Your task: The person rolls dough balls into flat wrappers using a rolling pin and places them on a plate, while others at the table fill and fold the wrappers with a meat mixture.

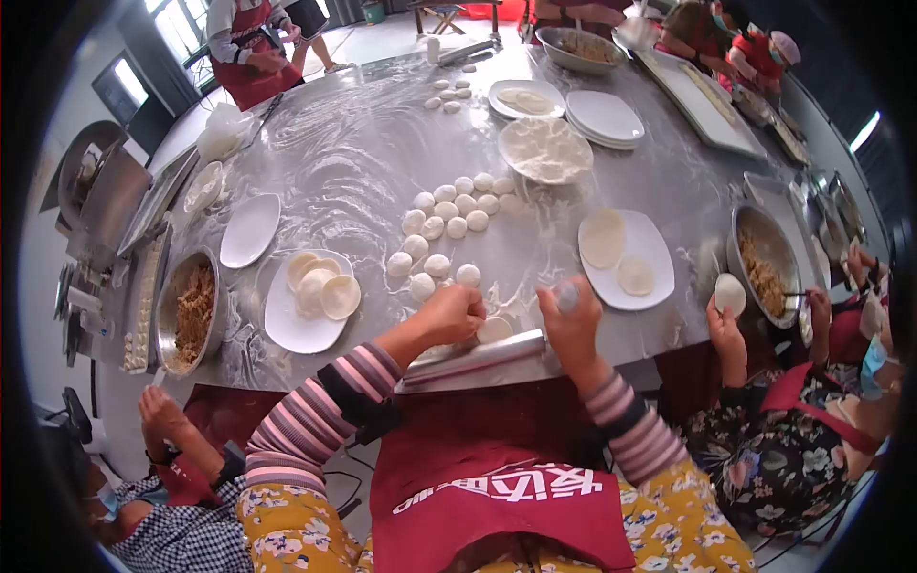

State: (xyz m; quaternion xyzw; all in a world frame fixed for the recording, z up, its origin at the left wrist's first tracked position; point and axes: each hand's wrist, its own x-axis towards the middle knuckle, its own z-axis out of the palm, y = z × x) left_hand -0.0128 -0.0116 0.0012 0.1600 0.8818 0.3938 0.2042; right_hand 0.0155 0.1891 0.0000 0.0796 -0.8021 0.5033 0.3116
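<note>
Near the table's front edge, my left hand (451, 315) is closed, with its fingertips pinched at the edge of a round dough wrapper (495, 330). My right hand (573, 323) is closed at the right end of a metal rolling pin (478, 359), which lies along the table edge just in front of the wrapper. A blurred greyish shape shows at the top of that fist. Small dough balls (445, 210) sit in loose rows beyond my left hand. Rolled wrappers lie on a white plate (277, 323) to the left and another white plate (654, 291) to the right.
Bowls of filling (215, 310) (740, 224) stand at both sides. A flour bowl (546, 153), stacked plates (611, 119) and a long tray (669, 81) are farther back. At right, a co-worker's hand (726, 329) holds a wrapper; another co-worker's hands (164, 415) are at left.
</note>
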